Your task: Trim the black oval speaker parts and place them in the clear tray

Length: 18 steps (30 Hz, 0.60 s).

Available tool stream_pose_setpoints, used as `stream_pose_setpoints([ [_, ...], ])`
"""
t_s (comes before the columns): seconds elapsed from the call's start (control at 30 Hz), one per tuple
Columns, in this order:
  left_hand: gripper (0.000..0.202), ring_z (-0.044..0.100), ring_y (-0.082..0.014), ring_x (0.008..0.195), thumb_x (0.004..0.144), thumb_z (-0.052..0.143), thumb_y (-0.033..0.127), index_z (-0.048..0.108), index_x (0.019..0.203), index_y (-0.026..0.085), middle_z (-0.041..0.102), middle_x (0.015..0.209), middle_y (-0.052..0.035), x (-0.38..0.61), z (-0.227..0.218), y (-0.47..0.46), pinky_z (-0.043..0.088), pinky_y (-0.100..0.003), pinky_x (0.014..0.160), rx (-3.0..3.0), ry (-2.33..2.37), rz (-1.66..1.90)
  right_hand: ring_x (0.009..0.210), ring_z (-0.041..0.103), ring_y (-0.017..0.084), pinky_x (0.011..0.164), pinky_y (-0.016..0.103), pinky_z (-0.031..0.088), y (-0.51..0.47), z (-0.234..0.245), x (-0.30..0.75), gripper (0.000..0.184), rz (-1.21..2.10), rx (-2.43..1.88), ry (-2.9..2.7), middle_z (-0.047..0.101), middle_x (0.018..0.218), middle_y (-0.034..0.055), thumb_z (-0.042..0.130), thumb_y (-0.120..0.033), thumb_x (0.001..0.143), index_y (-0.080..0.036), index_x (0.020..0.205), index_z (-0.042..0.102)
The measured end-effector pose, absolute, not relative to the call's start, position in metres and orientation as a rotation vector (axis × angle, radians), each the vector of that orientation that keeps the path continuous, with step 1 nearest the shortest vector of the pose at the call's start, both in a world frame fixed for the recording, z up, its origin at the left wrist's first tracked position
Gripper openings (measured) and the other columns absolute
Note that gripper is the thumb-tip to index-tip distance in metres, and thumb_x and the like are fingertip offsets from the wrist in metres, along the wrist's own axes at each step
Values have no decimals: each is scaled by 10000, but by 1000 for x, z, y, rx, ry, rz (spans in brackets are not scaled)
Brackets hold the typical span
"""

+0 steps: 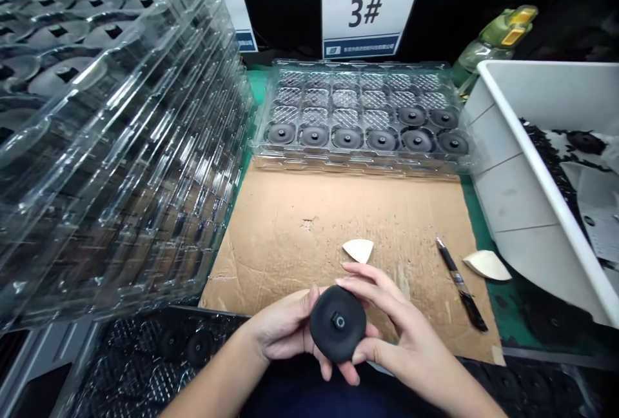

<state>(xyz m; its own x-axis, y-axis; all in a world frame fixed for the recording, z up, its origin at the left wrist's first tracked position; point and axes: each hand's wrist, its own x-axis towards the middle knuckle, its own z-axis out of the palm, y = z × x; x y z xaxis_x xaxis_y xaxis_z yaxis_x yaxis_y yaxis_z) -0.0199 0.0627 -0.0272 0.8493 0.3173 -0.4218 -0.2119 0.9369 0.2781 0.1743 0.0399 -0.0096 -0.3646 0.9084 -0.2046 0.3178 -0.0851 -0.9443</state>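
Both hands hold one round black disc (pixel 337 323) with a small hub in its middle, low over the near edge of a cardboard sheet (pixel 285 224). My left hand (pixel 283 328) cups it from behind on the left. Fingers of my right hand (pixel 399 324) curl round its right rim and top. Beyond them sits a clear blister tray (pixel 360 115); its near row is filled with the same black discs, and two more lie in the second row at the right.
A tall stack of clear trays with discs (pixel 111 128) fills the left. A white bin (pixel 527 192) with black scraps stands right. A black knife (pixel 461 284) and two pale wedges (pixel 358 249) (pixel 486 265) lie on the cardboard. A "3#" sign (pixel 368 13) stands behind.
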Motion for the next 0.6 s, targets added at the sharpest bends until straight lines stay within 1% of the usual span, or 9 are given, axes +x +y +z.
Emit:
stream_pose_setpoints([
  [0.03,580,702,-186,707,805,477,585,633,1111,118,680,1048,-148,-23,-29,62,498,-193,530,180,450,318,1261,437,299,975,486,443,43,-10,174,545,1458,-1325,-1731,442,1377,62,713,-227,741,-364,1241,543],
  [0.1,547,706,-225,794,747,600,543,621,1129,153,658,1118,-143,-28,-33,59,533,-231,609,112,393,420,1170,525,267,931,440,488,51,-15,175,547,1386,-1307,-1828,466,1352,58,662,-251,789,-368,1295,488],
  [0.17,510,694,-255,876,714,678,467,605,1134,188,628,1183,-138,-32,-35,55,544,-262,680,74,373,531,969,619,215,847,388,531,59,-28,179,460,1187,-1374,-1888,531,1254,67,576,-295,853,-335,1301,480],
  [0.23,480,669,-278,964,709,712,386,583,1134,204,605,1224,-131,-34,-36,52,533,-295,777,41,431,648,835,626,207,769,393,541,67,-49,180,361,928,-1532,-1901,560,1156,93,492,-325,896,-270,1251,527],
  [0.3,480,637,-291,1037,704,732,321,559,1138,206,611,1218,-115,-35,-37,51,493,-337,888,-11,534,764,878,606,255,760,445,524,72,-70,179,320,737,-1676,-1884,539,1134,130,479,-347,896,-213,1169,578],
  [0.37,504,613,-292,1082,695,746,270,535,1147,197,629,1187,-105,-35,-37,52,441,-364,965,-59,633,862,966,575,300,774,473,511,73,-86,176,296,694,-1704,-1876,516,1138,151,484,-344,886,-183,1103,604],
  [0.43,553,595,-291,1109,663,773,238,525,1155,185,622,1200,-110,-35,-37,55,399,-377,1012,-79,700,923,938,586,279,742,422,524,73,-91,174,256,700,-1676,-1895,543,1069,129,483,-317,883,-185,1056,617],
  [0.5,609,579,-288,1129,638,790,235,522,1182,174,599,1237,-125,-34,-36,57,365,-384,1044,-72,748,950,792,610,226,659,349,528,77,-86,172,217,737,-1632,-1932,579,916,80,503,-280,875,-201,1027,635],
  [0.6,693,577,-272,1124,632,794,236,498,1257,187,582,1263,-127,-28,-34,59,358,-383,1048,-43,804,952,597,574,160,560,279,502,85,-61,165,162,797,-1563,-1981,577,735,18,539,-251,866,-232,955,673],
])
